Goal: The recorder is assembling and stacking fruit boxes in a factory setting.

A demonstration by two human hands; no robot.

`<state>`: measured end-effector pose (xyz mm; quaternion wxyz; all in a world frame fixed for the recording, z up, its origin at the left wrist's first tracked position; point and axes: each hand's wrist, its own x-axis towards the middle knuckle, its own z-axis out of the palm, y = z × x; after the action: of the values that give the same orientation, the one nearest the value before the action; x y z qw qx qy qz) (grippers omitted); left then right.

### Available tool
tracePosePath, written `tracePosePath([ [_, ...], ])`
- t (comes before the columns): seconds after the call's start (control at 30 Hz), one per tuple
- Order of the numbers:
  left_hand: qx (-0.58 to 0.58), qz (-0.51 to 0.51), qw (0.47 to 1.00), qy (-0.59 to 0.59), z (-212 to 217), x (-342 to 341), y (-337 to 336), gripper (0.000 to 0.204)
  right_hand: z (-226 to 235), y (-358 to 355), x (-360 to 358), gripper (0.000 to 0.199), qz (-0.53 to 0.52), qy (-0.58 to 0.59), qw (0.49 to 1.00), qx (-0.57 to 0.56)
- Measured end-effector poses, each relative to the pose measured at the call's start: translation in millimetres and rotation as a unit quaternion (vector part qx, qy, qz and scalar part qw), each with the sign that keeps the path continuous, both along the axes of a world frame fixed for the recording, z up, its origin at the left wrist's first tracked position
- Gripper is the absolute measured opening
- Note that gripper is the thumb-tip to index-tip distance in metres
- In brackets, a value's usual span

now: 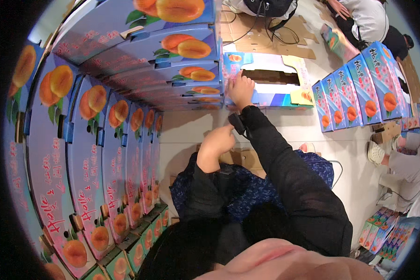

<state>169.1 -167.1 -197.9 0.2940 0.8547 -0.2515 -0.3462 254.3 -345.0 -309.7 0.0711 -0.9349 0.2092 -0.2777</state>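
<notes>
Between stacked boxes (91, 149) at left and upright boxes (368, 93) at right, floor (284, 128) before the carton (271, 87) gives passage.

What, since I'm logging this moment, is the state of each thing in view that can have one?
Fruit-printed window carton: cut-out uncovered, brown interior showing
Right hand: over the carton's left end, fingers partly curled
Black wristband: strapped around the right wrist
Left hand: index finger extended to the wristband
Fruit-printed cartons at left: stacked closely
Blue cartons at right: grouped closely
Brown cardboard: spread on the floor
</notes>
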Motion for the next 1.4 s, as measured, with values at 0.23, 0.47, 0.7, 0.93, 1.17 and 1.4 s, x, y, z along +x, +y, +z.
tracePosePath([
  [0.23,-0.006,-0.003,1.000,-0.004,-9,5,0,0.043,3,1,8,0.057,-0.021,-0.022,0.999,0.021],
  [0.47,0.008,-0.021,0.999,0.022,-19,11,2,0.048,15,-3,-4,0.035,0.025,-0.144,0.984,0.099],
  [0.7,-0.007,0.005,0.995,0.097,-4,6,-3,0.048,28,-58,-45,0.025,0.192,-0.187,0.952,0.150],
  [0.93,0.020,-0.006,0.995,0.098,-3,7,-14,0.047,52,-200,-60,0.022,0.053,-0.200,0.976,0.064],
  [1.17,0.032,-0.079,0.994,-0.072,-30,-17,-10,0.044,50,-343,-38,0.050,-0.205,-0.054,0.977,-0.036],
  [1.4,0.015,-0.061,0.991,0.114,10,-26,-19,0.048,45,-433,2,0.071,-0.438,0.205,0.875,0.024],
])
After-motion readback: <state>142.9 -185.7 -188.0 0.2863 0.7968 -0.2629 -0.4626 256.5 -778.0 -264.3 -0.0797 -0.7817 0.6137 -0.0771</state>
